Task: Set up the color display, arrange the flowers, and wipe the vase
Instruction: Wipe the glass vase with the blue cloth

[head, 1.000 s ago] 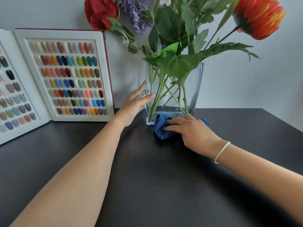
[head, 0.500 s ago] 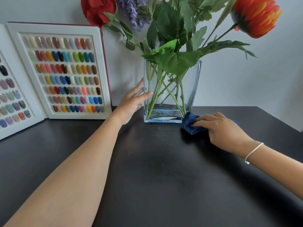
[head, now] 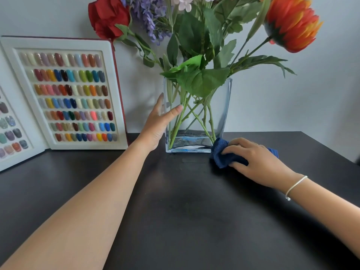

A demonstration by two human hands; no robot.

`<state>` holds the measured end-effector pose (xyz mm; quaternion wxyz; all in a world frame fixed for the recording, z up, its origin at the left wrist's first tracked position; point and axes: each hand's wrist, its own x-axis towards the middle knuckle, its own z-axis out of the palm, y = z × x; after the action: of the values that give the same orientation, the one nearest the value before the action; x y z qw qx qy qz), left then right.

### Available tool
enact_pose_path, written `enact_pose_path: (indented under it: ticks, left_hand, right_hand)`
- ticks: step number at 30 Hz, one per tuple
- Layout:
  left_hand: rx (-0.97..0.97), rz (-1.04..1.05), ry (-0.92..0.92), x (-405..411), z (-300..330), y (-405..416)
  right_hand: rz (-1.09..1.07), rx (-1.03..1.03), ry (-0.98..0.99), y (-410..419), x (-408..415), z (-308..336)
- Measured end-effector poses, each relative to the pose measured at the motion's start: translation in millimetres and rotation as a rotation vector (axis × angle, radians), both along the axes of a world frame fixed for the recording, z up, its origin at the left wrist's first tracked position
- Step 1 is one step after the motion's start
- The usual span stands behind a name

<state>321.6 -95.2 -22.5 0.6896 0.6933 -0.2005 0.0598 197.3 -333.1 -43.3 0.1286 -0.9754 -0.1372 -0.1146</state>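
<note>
A clear glass vase stands on the dark table near the wall. It holds a red rose, purple blossoms, an orange flower and green leaves. My left hand grips the vase's left edge, thumb on the front, fingers behind. My right hand presses a dark blue cloth onto the table at the vase's lower right corner. The open colour display stands against the wall at the left, with rows of coloured nail tips.
The display's second panel angles forward at the far left. The pale wall rises right behind the vase. The table's right edge runs diagonally at the far right. A white bracelet sits on my right wrist.
My right hand slid the blue cloth from the front of the vase's base to its lower right corner. My left hand kept its hold on the vase.
</note>
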Motion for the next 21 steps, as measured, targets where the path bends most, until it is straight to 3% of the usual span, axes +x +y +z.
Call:
enact_pose_path:
  ticks: [10, 14, 21]
  left_hand:
    - [0.046, 0.0, -0.045, 6.9, -3.3, 6.1]
    - [0.02, -0.063, -0.004, 5.0, -3.5, 7.7]
    - [-0.077, -0.147, 0.118, 3.1, -4.3, 10.4]
  right_hand:
    - [0.142, 0.141, -0.167, 3.4, -10.5, -0.7]
    - [0.055, -0.062, -0.002, 8.6, -7.9, -4.2]
    - [0.069, -0.198, -0.112, 49.8, 4.4, -5.3]
